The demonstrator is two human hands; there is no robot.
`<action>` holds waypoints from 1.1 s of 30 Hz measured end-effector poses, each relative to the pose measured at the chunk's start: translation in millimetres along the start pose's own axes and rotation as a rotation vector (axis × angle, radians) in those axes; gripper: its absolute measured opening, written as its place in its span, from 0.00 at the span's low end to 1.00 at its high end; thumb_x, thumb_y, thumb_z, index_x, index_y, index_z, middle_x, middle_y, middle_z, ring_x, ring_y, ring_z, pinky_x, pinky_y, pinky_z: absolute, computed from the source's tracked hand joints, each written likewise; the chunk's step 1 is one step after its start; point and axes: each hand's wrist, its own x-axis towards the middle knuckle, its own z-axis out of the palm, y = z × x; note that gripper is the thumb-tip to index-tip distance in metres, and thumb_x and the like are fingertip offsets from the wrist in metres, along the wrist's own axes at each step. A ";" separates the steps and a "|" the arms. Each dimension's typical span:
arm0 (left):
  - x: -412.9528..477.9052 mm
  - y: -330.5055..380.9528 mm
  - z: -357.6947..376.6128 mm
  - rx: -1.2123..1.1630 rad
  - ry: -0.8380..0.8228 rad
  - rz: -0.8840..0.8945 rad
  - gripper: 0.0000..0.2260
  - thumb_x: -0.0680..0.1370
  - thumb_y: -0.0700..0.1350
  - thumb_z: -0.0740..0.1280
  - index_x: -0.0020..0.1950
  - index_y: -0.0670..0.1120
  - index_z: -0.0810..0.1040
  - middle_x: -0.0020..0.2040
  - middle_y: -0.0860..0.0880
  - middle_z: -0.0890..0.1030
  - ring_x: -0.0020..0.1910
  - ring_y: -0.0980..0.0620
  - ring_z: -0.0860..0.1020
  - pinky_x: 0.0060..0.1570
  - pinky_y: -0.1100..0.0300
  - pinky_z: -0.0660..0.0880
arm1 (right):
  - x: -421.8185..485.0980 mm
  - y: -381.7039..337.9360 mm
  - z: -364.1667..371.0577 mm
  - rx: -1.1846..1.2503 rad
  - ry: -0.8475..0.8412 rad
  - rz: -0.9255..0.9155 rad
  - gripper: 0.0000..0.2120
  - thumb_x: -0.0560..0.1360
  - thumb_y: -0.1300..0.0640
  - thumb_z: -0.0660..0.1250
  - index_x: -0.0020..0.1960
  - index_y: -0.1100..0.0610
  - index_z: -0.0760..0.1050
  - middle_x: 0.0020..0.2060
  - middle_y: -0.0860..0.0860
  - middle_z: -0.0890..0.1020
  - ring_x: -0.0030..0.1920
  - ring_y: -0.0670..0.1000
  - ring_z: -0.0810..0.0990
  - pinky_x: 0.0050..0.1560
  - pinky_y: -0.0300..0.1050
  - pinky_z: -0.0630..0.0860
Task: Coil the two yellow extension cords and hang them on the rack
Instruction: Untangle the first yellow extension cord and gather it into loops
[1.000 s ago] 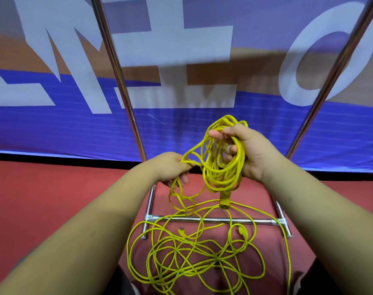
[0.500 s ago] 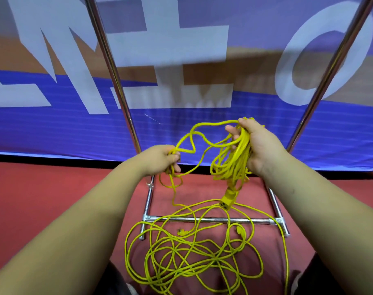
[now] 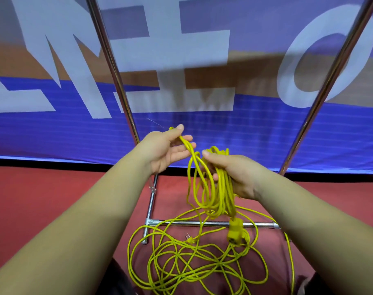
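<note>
Coil of yellow cord [image 3: 223, 192] bunched in right grip [image 3: 236, 177], fingers curled round loops, socket end [image 3: 234, 231] dangling below. Left grip [image 3: 166, 150] just beside right, pinching one strand between thumb and fingers. Rest of cord [image 3: 192, 265] tangled loose on red floor [image 3: 43, 199], crossing rack base bar [image 3: 181, 222]. Rack uprights [image 3: 113, 67] in front of blue banner [image 3: 53, 135].

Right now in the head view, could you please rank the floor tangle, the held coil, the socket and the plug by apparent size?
1. Floor tangle
2. Coil in the right hand
3. Socket
4. Plug
The coil is nearer the camera, so it may look larger than it is.
</note>
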 end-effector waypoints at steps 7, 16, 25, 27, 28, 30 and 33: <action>-18.4 6.3 -8.7 -0.030 -0.036 0.019 0.11 0.81 0.29 0.65 0.62 0.28 0.76 0.53 0.37 0.83 0.50 0.43 0.88 0.43 0.52 0.85 | -10.9 0.9 11.5 -0.063 -0.169 -0.097 0.14 0.79 0.48 0.74 0.48 0.59 0.80 0.28 0.53 0.71 0.30 0.53 0.69 0.37 0.48 0.72; -35.9 1.1 -7.2 0.061 -0.178 0.067 0.18 0.81 0.25 0.60 0.67 0.39 0.76 0.53 0.41 0.80 0.54 0.40 0.86 0.52 0.46 0.85 | -16.8 1.5 17.7 -0.028 0.063 -0.104 0.20 0.76 0.47 0.75 0.54 0.66 0.86 0.33 0.57 0.84 0.27 0.52 0.70 0.36 0.49 0.74; -15.7 -6.8 -49.7 1.222 0.142 0.163 0.08 0.78 0.38 0.62 0.53 0.47 0.77 0.38 0.44 0.83 0.37 0.46 0.81 0.39 0.52 0.78 | -10.6 -16.3 -7.9 0.312 0.331 -0.226 0.09 0.75 0.52 0.67 0.39 0.55 0.80 0.33 0.49 0.81 0.25 0.48 0.70 0.30 0.42 0.71; -15.3 -18.2 -50.2 1.567 0.192 -0.059 0.07 0.80 0.42 0.65 0.56 0.43 0.76 0.50 0.42 0.81 0.46 0.43 0.80 0.42 0.52 0.76 | -13.1 -21.4 -13.5 0.381 0.288 -0.192 0.12 0.78 0.52 0.65 0.38 0.55 0.78 0.29 0.47 0.77 0.24 0.48 0.69 0.31 0.42 0.69; -15.9 -26.7 -45.4 1.759 0.198 -0.157 0.11 0.81 0.45 0.65 0.61 0.41 0.76 0.57 0.41 0.79 0.53 0.42 0.78 0.47 0.52 0.75 | -14.7 -23.5 -13.6 0.384 0.252 -0.178 0.12 0.78 0.52 0.64 0.38 0.55 0.77 0.28 0.47 0.76 0.24 0.47 0.68 0.32 0.43 0.68; -19.5 -45.7 -28.4 1.847 0.189 -0.166 0.19 0.81 0.52 0.68 0.65 0.40 0.74 0.64 0.39 0.76 0.61 0.40 0.77 0.51 0.52 0.76 | -17.5 -23.7 -10.9 0.365 0.174 -0.149 0.11 0.80 0.53 0.63 0.42 0.56 0.77 0.29 0.47 0.78 0.23 0.46 0.67 0.30 0.42 0.66; -23.8 -70.0 4.0 1.525 -0.068 0.052 0.13 0.74 0.50 0.73 0.54 0.47 0.74 0.55 0.45 0.83 0.52 0.44 0.83 0.45 0.51 0.80 | -18.3 -21.1 -2.3 0.375 0.119 -0.128 0.07 0.81 0.53 0.63 0.48 0.55 0.76 0.38 0.49 0.86 0.23 0.45 0.67 0.29 0.40 0.66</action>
